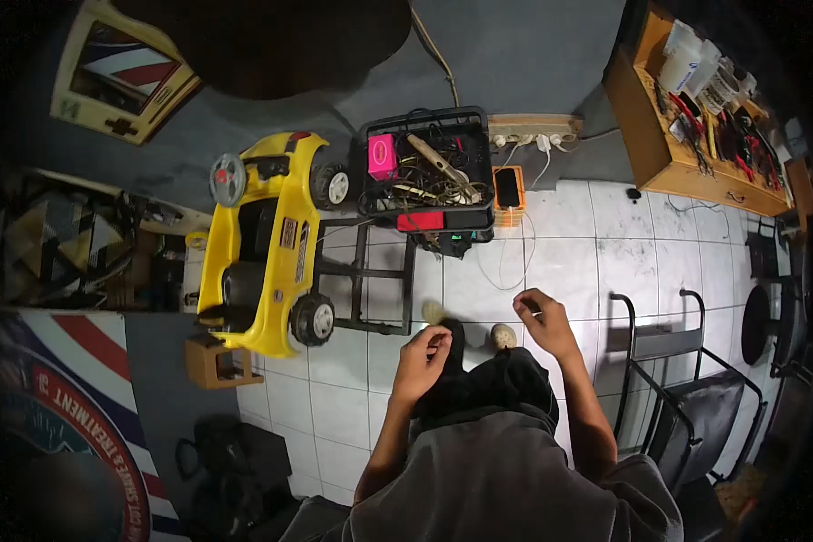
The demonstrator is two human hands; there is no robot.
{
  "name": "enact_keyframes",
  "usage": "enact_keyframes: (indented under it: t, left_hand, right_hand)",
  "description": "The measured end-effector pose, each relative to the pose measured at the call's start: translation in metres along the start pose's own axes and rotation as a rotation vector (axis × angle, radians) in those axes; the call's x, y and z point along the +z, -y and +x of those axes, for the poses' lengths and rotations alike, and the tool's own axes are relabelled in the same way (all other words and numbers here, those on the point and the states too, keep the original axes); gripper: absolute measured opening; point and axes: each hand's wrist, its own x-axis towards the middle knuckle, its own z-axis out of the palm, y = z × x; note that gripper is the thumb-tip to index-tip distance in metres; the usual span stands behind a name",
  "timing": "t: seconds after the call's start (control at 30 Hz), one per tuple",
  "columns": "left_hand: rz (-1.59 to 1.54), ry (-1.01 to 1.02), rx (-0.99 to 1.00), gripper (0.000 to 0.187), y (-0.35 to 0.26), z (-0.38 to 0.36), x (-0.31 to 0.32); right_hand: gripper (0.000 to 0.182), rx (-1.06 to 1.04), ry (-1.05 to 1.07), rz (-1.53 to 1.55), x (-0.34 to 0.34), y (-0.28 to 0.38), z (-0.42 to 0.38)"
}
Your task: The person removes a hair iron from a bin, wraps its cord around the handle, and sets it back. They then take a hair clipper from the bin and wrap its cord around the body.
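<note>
My left hand (423,359) is raised above my lap, its fingers curled in toward the thumb. To its right, my right hand (542,316) hangs in the air with fingers bent and the thumb side facing inward. Whether anything small is between the fingers of either hand cannot be made out. Nearest beyond them is a black crate (490,163) holding cables, a pink box (382,157) and a long beige tool (443,167). A dark phone (509,189) lies on an orange stand (509,219) beside the crate.
A yellow toy car (275,262) stands at the left by a black metal frame (359,275). A power strip (542,142) runs along the wall. At right are a wooden tool drawer (686,172) and a black chair (709,415). White tiles (551,262) cover the floor.
</note>
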Motion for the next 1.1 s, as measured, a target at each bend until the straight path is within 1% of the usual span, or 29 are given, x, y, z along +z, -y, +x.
enact_keyframes:
  t: [0.07,0.1,0.17,0.2,0.27,0.3,0.33,0.37,0.43,0.5,0.57,0.6,0.63,0.67,0.7,0.77,0.8,0.83,0.9,0.93,1.0,1.03,1.1]
  left_hand:
    - [-0.001,0.059,-0.046,0.02,-0.005,-0.006,-0.013]
    - [-0.076,0.079,0.015,0.02,0.004,0.086,-0.005]
    - [-0.092,0.125,0.022,0.022,0.015,0.122,-0.027]
    - [-0.054,0.154,0.027,0.023,0.014,0.139,-0.043]
    - [-0.019,0.221,0.06,0.023,0.01,0.188,-0.065]
    - [0.02,0.259,0.071,0.022,0.011,0.203,-0.074]
    - [-0.075,0.231,0.106,0.02,0.02,0.222,-0.077]
    - [-0.072,0.253,0.122,0.02,0.029,0.244,-0.082]
    - [0.082,0.299,0.127,0.019,0.029,0.286,-0.095]
    - [0.085,0.335,0.131,0.018,0.041,0.324,-0.097]
    - [0.085,0.333,-0.099,0.02,0.033,0.351,-0.095]
    - [0.115,0.357,-0.095,0.02,0.033,0.368,-0.094]
    - [0.309,0.348,-0.09,0.027,0.041,0.382,-0.094]
    - [0.495,0.333,-0.084,0.035,0.05,0.394,-0.093]
    - [0.513,0.341,-0.087,0.035,0.063,0.406,-0.091]
    - [0.66,0.117,0.086,0.053,0.096,0.43,-0.088]
    - [0.602,0.123,0.137,0.064,0.11,0.442,-0.089]
    - [0.585,0.068,0.169,0.064,0.115,0.445,-0.09]
    - [0.668,0.093,-0.055,0.058,0.125,0.447,-0.088]
    - [0.679,0.098,-0.059,0.058,0.14,0.446,-0.09]
    - [0.687,0.164,0.094,0.043,0.159,0.444,-0.099]
    - [0.698,0.16,0.082,0.043,0.162,0.444,-0.101]
    - [0.543,0.081,-0.034,0.033,0.163,0.447,-0.095]
  right_hand:
    - [0.019,0.041,-0.057,0.07,0.009,0.005,-0.014]
    - [0.019,0.024,-0.11,-0.012,-0.013,0.008,0.064]
    - [0.02,-0.027,-0.134,0.007,0.012,0.008,0.09]
    - [0.02,-0.012,-0.156,0.028,0.032,0.009,0.105]
    - [0.019,-0.061,-0.195,-0.058,0.051,0.002,0.146]
    - [0.02,-0.099,-0.233,-0.015,0.065,-0.003,0.167]
    - [0.021,-0.097,-0.262,-0.026,0.078,0.004,0.184]
    - [0.024,-0.104,-0.293,-0.041,0.087,0.01,0.206]
    - [0.031,-0.229,-0.401,-0.141,0.107,-0.002,0.252]
    - [0.034,-0.152,-0.447,-0.132,0.116,0.014,0.28]
    - [0.037,-0.079,-0.5,-0.109,0.128,0.018,0.308]
    - [0.039,-0.102,-0.501,-0.123,0.137,0.012,0.326]
    - [0.041,-0.124,-0.491,-0.137,0.146,0.01,0.34]
    - [0.052,-0.052,-0.41,-0.185,0.151,0.007,0.354]
    - [0.052,-0.044,-0.415,-0.168,0.153,0.01,0.366]
    - [0.063,-0.037,-0.405,-0.494,0.155,0.019,0.391]
    - [0.069,0.02,-0.299,-0.631,0.161,0.013,0.41]
    - [0.071,0.075,-0.148,-0.737,0.156,0.021,0.42]
    - [0.072,-0.022,-0.101,-0.828,0.165,0.002,0.448]
    - [0.072,-0.018,-0.099,-0.816,0.154,0.013,0.451]
    - [0.068,0.151,0.157,-0.707,0.137,0.034,0.456]
    - [0.068,0.144,0.167,-0.696,0.139,0.03,0.463]
    - [0.07,0.068,0.134,-0.706,0.141,0.007,0.476]
